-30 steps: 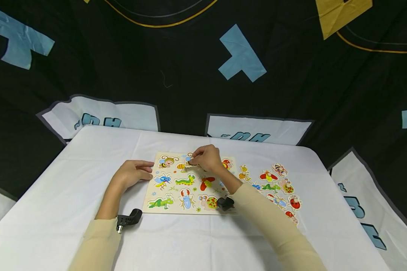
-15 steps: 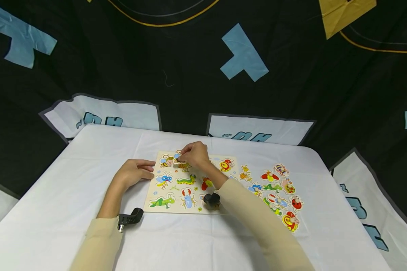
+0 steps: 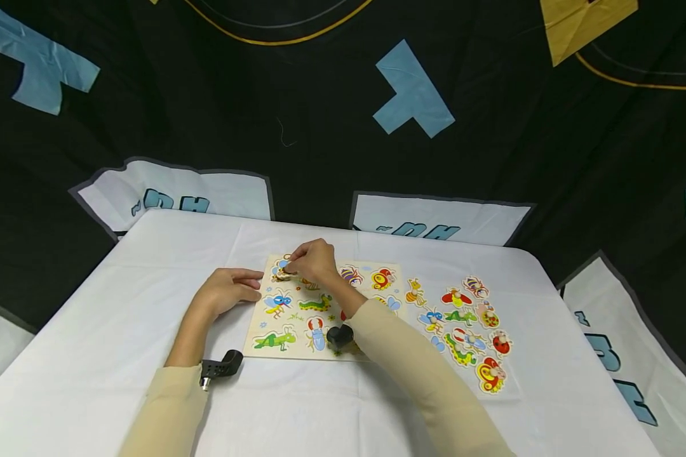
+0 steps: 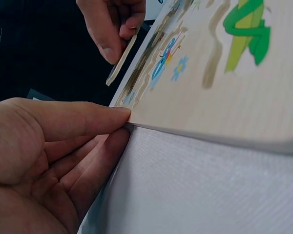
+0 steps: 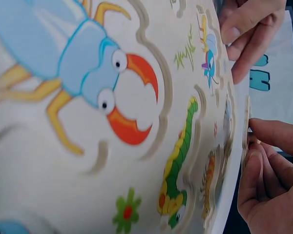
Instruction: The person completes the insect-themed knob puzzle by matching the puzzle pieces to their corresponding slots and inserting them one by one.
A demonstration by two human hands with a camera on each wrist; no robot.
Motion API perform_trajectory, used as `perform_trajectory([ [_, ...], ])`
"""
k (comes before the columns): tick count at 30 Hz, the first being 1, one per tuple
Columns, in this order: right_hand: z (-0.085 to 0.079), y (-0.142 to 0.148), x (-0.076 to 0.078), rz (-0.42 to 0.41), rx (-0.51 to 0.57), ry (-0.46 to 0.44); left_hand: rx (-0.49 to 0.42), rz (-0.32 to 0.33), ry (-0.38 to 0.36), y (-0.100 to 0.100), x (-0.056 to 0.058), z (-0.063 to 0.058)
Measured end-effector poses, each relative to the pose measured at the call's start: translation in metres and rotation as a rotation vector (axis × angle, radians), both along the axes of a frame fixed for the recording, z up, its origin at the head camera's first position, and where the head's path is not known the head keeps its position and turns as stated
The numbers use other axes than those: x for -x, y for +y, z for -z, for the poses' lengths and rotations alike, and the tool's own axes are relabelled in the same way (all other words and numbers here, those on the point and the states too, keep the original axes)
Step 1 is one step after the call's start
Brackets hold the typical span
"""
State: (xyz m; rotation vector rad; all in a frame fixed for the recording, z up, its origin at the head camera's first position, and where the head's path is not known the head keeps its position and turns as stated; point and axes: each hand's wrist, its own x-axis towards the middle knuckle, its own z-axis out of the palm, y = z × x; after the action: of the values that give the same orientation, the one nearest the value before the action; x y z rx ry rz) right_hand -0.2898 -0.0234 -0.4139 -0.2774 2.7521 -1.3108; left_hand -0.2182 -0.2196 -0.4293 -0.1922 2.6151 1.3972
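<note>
A pale wooden puzzle board (image 3: 274,355) printed with colourful insects lies on the table. My right hand (image 3: 317,260) pinches a bee puzzle piece (image 3: 282,270) over the bee picture at the board's far left corner. In the right wrist view, thumb and fingers grip that piece (image 5: 246,136) from behind, edge-on to the camera. The left wrist view shows the piece (image 4: 121,61) tilted and raised above the board. My left hand (image 3: 228,292) rests at the board's left edge. Its extended fingers (image 4: 88,119) touch the rim near the corner.
Several loose insect pieces (image 3: 460,315) lie in a cluster right of the board, among them a red and yellow snail (image 3: 491,376). A white cloth (image 3: 297,412) covers the table. Behind it hangs a black curtain (image 3: 320,139) with blue and yellow patches.
My right hand has carried the bee piece leftward along the board's far row to the corner, uncovering the pictures at the right of that row. My left hand stays at the edge.
</note>
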Motion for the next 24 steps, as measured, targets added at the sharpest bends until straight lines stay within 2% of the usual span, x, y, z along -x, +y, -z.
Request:
perform_trajectory([
  [5, 0.003, -0.006, 0.0, 0.01, 0.006, 0.01, -0.013, 0.017, 0.012, -0.002, 0.0, 0.001],
  [13, 0.009, -0.014, 0.001, 0.007, 0.005, -0.004, -0.048, 0.01, 0.01, -0.003, 0.0, 0.001],
  [24, 0.014, -0.018, -0.003, 0.043, 0.007, -0.029, -0.039, -0.009, -0.005, -0.003, -0.001, 0.002],
])
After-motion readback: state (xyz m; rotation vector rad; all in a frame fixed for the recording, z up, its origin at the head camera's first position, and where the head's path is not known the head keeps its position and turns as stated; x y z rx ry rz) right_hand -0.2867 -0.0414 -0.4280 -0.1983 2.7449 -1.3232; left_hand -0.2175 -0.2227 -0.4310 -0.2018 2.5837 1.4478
